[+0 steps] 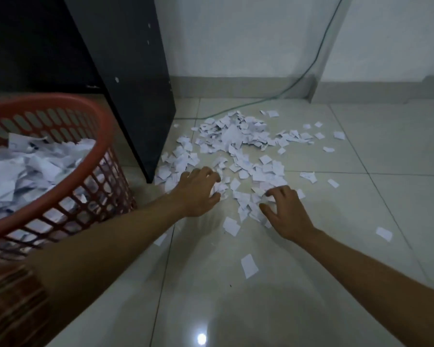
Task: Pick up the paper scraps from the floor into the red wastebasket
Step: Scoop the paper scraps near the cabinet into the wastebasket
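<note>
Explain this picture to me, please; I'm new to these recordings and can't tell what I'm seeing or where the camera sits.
There is no machine here: a person wears one camera on the head, looking forward and down at their own bare arms. The left hand and the right hand reach to the tiled floor, fingers curled over a spread of white paper scraps, gathering some near the front edge. How much each grip actually holds is hard to tell. On the left stands the red wastebasket, already holding much paper. Beside it is a dark cabinet, and a green cable runs along the wall.
</note>
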